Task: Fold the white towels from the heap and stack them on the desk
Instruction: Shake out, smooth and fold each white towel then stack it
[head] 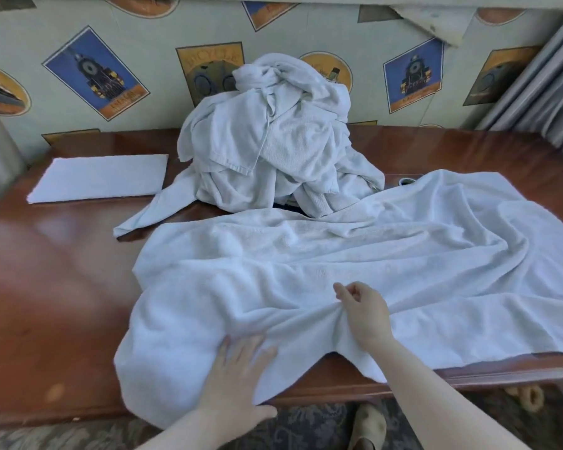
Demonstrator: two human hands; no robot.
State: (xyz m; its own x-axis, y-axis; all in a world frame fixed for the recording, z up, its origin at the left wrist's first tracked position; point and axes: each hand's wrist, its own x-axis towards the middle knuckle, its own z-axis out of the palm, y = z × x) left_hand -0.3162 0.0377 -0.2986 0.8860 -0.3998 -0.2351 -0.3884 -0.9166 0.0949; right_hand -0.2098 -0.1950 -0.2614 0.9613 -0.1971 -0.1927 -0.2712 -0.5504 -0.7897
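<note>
a large white towel lies spread and rumpled across the near right part of the brown wooden surface, its front edge hanging over the near rim. the right hand sits on the towel near that front edge, fingers curled and bunching a fold of the cloth, which gathers into creases around it. the left hand lies flat on the towel's near left corner, fingers straight and spread, pressing the cloth down at the surface's edge, thumb toward the front.

behind the spread towel, against the wall, rises the heap of white towels, crumpled and piled high, with one strip trailing forward and left onto the wood. to the left of the heap, apart from it, a folded white towel lies flat on the surface.

the wall behind carries patterned wallpaper with train and bicycle pictures. a grey curtain hangs at the far right. below the surface's edge, patterned carpet shows.
</note>
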